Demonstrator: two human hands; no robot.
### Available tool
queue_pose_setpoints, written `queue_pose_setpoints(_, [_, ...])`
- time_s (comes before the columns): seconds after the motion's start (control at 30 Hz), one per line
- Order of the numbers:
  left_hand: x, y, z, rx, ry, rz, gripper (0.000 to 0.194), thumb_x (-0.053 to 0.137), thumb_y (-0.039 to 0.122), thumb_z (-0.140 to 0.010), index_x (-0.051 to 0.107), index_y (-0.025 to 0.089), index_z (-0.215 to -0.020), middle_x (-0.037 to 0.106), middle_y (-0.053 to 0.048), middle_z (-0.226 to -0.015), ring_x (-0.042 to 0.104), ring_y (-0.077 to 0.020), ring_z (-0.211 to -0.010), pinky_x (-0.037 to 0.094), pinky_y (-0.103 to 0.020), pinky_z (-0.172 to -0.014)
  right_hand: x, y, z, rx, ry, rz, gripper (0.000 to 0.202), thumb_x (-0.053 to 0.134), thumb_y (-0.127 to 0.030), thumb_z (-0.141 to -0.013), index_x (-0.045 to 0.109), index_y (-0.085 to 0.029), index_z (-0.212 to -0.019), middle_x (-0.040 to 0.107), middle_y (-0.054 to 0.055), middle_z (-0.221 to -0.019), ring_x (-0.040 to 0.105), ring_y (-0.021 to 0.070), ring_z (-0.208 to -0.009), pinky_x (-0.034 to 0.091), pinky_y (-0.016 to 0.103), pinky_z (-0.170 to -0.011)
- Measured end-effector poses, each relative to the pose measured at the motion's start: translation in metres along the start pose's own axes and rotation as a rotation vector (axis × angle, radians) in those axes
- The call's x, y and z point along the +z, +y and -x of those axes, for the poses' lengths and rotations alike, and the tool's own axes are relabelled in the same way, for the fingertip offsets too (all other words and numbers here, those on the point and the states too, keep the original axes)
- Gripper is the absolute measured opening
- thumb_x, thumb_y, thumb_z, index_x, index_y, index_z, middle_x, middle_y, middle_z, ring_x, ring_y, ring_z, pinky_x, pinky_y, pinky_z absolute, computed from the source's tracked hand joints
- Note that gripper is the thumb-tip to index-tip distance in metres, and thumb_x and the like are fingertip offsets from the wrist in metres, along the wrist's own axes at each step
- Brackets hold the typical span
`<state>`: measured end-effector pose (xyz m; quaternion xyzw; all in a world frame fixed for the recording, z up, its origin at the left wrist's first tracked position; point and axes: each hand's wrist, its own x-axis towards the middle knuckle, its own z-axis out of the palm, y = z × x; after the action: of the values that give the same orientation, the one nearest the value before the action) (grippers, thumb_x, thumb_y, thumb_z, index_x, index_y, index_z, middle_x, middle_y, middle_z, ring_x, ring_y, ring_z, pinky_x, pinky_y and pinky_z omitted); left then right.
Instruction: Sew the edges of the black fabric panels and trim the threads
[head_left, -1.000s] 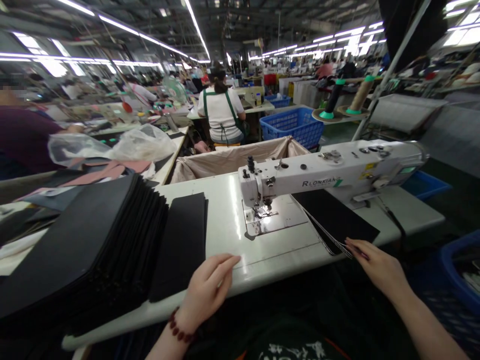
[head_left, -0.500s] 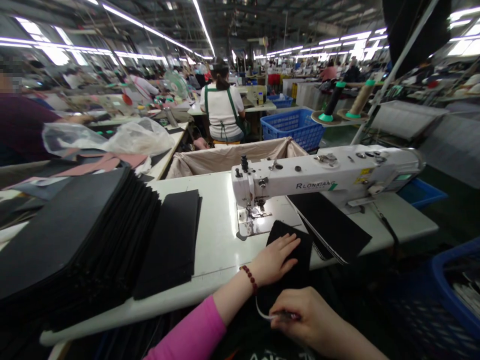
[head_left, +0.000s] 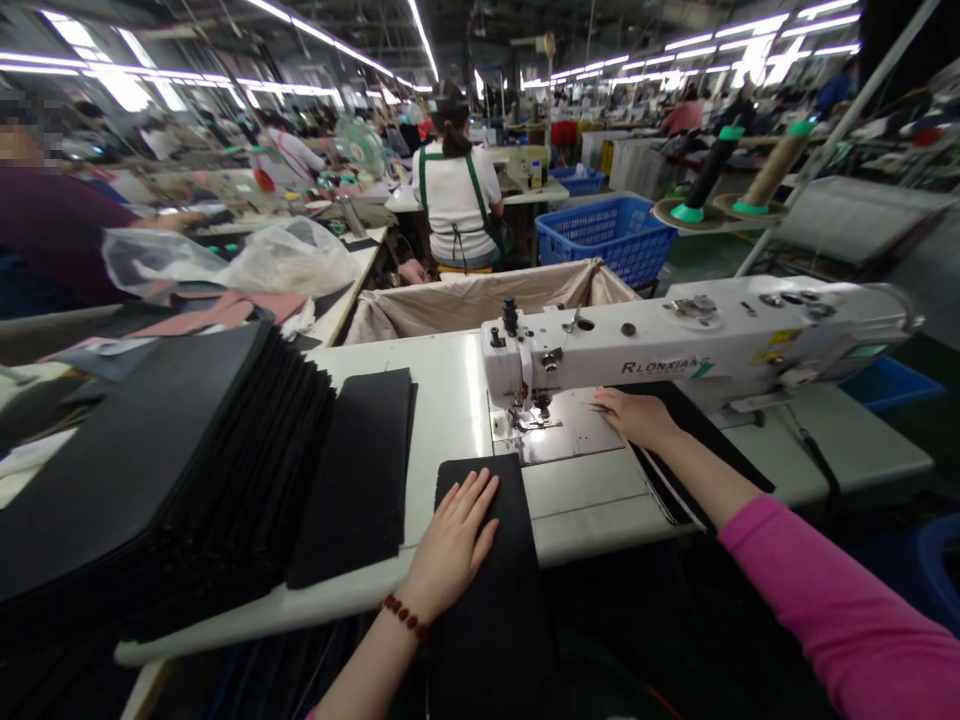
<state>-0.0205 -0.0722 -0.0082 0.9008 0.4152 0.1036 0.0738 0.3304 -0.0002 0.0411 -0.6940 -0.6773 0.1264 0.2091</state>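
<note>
My left hand lies flat with its fingers stretched out on a black fabric panel, which hangs over the table's front edge. My right hand reaches under the arm of a white sewing machine, right of the needle. Its fingers are drawn together at the edge of the metal bed plate; a small dark thing shows at the fingertips, too small to name. Beneath that wrist are black panels with pale edges, partly covered by the forearm.
A smaller pile of black panels lies on the white table, beside a tall black stack. Behind the table stands a cloth-lined bin. Blue baskets and thread cones are farther back. Co-workers sit ahead and at left.
My left hand and its panel have shifted left along the table edge. My right hand, earlier low in front holding a small metal tool, has moved up under the machine arm.
</note>
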Motion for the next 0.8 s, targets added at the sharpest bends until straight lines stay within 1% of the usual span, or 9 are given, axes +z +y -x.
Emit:
queue_pose_setpoints(0.1, [-0.007,-0.008,-0.002,-0.025,0.002,0.014,0.053,0.04,0.028,-0.099,0.025,0.029,-0.149,0.032,-0.004,-0.154,0.031,-0.0235,-0.141,0.03,-0.046,-0.114,0.008,-0.01,-0.003,-0.066,-0.043,0.085,0.026,0.051,-0.017,-0.089,0.065,-0.017,-0.111,0.062,0.008,-0.126,0.061,0.0206,-0.098,0.043,0.028,-0.078])
queue_pose_setpoints(0.17, [-0.011,-0.01,-0.008,-0.044,0.008,0.016,0.051,0.043,0.031,-0.098,0.031,0.031,-0.147,0.04,-0.005,-0.148,0.038,-0.0257,-0.136,0.035,-0.047,-0.111,0.021,-0.027,0.008,-0.106,-0.053,0.121,0.031,0.047,-0.017,-0.091,0.06,-0.019,-0.12,0.058,0.008,-0.13,0.062,0.021,-0.098,0.044,0.028,-0.076])
queue_pose_setpoints(0.27, [-0.011,-0.012,-0.021,-0.058,0.039,0.029,0.051,0.049,0.037,-0.095,0.038,0.03,-0.143,0.049,-0.007,-0.14,0.045,-0.0283,-0.129,0.038,-0.049,-0.107,0.047,-0.059,0.032,-0.208,-0.114,0.13,0.035,0.049,-0.022,-0.091,0.055,-0.028,-0.124,0.057,0.001,-0.132,0.063,0.0201,-0.098,0.047,0.028,-0.075])
queue_pose_setpoints(0.33, [-0.009,-0.016,-0.029,-0.041,0.052,0.051,0.049,0.051,0.037,-0.094,0.04,0.028,-0.141,0.046,-0.007,-0.143,0.041,-0.0282,-0.133,0.035,-0.049,-0.11,0.064,-0.077,0.043,-0.269,-0.153,0.139,0.04,0.049,-0.022,-0.09,0.051,-0.031,-0.129,0.052,0.0,-0.139,0.063,0.0202,-0.101,0.05,0.029,-0.075])
queue_pose_setpoints(0.4, [-0.006,-0.022,-0.035,-0.024,0.048,0.076,0.046,0.05,0.035,-0.095,0.041,0.025,-0.139,0.04,-0.007,-0.148,0.033,-0.0266,-0.139,0.029,-0.049,-0.114,0.078,-0.087,0.048,-0.274,-0.151,0.181,0.047,0.046,-0.021,-0.09,0.045,-0.03,-0.136,0.045,0.002,-0.146,0.064,0.0206,-0.1,0.051,0.03,-0.072])
queue_pose_setpoints(0.47, [-0.003,-0.028,-0.038,-0.019,0.035,0.095,0.044,0.05,0.035,-0.095,0.042,0.023,-0.137,0.038,-0.006,-0.151,0.027,-0.0247,-0.142,0.025,-0.049,-0.116,0.088,-0.089,0.047,-0.234,-0.12,0.236,0.051,0.044,-0.019,-0.09,0.04,-0.028,-0.14,0.041,0.004,-0.149,0.066,0.0208,-0.094,0.052,0.031,-0.068])
queue_pose_setpoints(0.57, [-0.002,-0.031,-0.04,-0.026,0.018,0.114,0.044,0.05,0.035,-0.095,0.042,0.024,-0.136,0.037,-0.006,-0.151,0.025,-0.0228,-0.143,0.022,-0.048,-0.117,0.095,-0.084,0.046,-0.213,-0.085,0.279,0.051,0.046,-0.018,-0.088,0.041,-0.027,-0.138,0.04,0.003,-0.149,0.067,0.0212,-0.088,0.052,0.032,-0.068])
queue_pose_setpoints(0.7, [-0.003,-0.03,-0.04,-0.041,0.025,0.124,0.044,0.05,0.035,-0.095,0.041,0.024,-0.136,0.037,-0.005,-0.151,0.025,-0.022,-0.143,0.02,-0.047,-0.118,0.095,-0.079,0.053,-0.246,-0.086,0.276,0.05,0.049,-0.016,-0.086,0.045,-0.025,-0.135,0.045,0.004,-0.146,0.065,0.0229,-0.097,0.051,0.033,-0.076])
queue_pose_setpoints(0.8, [-0.002,-0.03,-0.042,-0.039,0.037,0.131,0.044,0.049,0.035,-0.095,0.042,0.024,-0.137,0.038,-0.006,-0.151,0.026,-0.0224,-0.143,0.021,-0.047,-0.118,0.092,-0.08,0.059,-0.24,-0.099,0.291,0.047,0.049,-0.019,-0.087,0.047,-0.024,-0.133,0.047,0.005,-0.144,0.065,0.0233,-0.094,0.05,0.033,-0.073])
